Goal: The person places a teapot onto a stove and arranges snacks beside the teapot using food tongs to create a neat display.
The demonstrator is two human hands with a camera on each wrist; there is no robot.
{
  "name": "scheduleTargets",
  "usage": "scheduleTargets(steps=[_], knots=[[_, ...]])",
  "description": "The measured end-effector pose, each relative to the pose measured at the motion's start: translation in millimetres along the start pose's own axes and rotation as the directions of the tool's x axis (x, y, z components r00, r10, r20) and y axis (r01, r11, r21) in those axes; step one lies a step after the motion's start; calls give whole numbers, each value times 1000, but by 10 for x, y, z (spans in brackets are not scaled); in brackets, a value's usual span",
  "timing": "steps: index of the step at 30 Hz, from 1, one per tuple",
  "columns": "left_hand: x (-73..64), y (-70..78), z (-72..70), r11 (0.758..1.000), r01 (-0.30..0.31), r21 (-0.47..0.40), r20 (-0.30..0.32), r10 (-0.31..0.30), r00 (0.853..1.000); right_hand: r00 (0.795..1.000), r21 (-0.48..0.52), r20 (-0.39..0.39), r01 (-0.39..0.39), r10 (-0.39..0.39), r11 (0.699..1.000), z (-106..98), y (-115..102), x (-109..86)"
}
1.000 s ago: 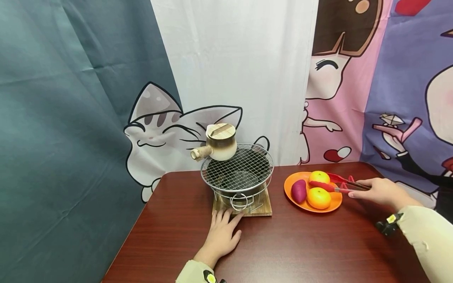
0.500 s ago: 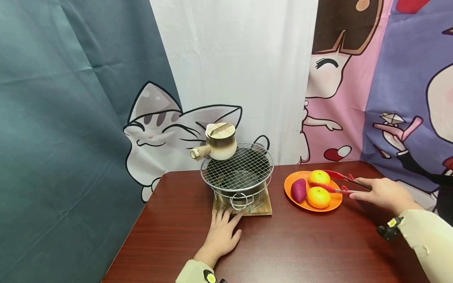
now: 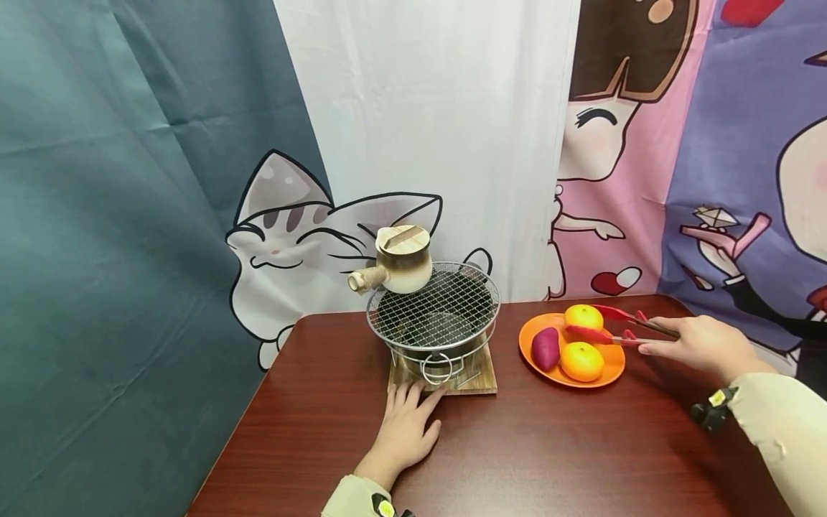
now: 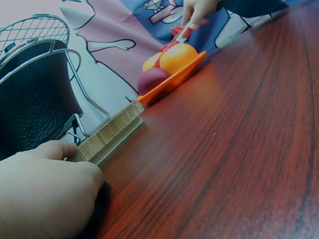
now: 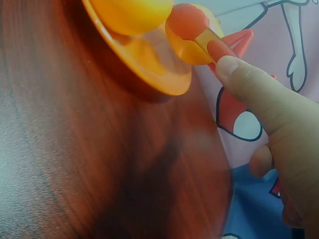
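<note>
My right hand [image 3: 704, 348] grips a pair of red-tipped tongs [image 3: 591, 335], whose tips lie on both sides of the rear orange [image 3: 583, 316]. This fruit is just above the orange plate [image 3: 526, 336]. A second orange [image 3: 582, 362] and a purple sweet potato [image 3: 545, 350] lie on the plate. In the right wrist view, the thumb presses along a tong arm [image 5: 219, 49]. My left hand [image 3: 403, 434] rests with fingers spread and straight, fingertips at the front edge of a wooden board [image 3: 484, 380] that bears a round grill stove.
A wire grill rack [image 3: 446, 309] tops the black stove [image 3: 446, 352]. On its back left sits a side-handled teapot [image 3: 413, 274] with a wooden lid. The red-brown table [image 3: 549, 445] ends at a printed cloth backdrop [image 3: 452, 108].
The tongs and the rear orange between their tips have risen slightly, and my right hand has moved up with them. My left hand has stayed at the board's edge.
</note>
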State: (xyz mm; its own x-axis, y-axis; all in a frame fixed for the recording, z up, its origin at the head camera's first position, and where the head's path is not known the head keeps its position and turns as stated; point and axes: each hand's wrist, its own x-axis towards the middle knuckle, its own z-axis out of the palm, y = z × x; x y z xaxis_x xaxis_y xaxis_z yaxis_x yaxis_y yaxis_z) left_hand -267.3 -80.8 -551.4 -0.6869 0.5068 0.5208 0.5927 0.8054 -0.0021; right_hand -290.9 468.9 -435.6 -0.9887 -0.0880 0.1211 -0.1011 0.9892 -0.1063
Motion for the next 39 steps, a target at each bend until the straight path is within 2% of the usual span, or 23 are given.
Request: scheduleTargets(steps=[7, 13, 21, 39], knots=[[-2, 1, 1, 1000, 3, 4, 10, -3, 1000, 1000, -12, 17, -9, 9, 1000, -209, -43, 40], [-8, -3, 15, 1000, 1, 3, 3, -1, 1000, 1000, 5, -1, -28, 28, 1000, -419, -103, 94], [-10, 11, -12, 1000, 13, 5, 25, -13, 1000, 999, -3, -23, -26, 26, 1000, -644, -205, 173], [-15, 11, 2, 1000, 20, -15, 28, -19, 999, 996, -26, -89, 7, -9, 1000, -1078, -565, 339]])
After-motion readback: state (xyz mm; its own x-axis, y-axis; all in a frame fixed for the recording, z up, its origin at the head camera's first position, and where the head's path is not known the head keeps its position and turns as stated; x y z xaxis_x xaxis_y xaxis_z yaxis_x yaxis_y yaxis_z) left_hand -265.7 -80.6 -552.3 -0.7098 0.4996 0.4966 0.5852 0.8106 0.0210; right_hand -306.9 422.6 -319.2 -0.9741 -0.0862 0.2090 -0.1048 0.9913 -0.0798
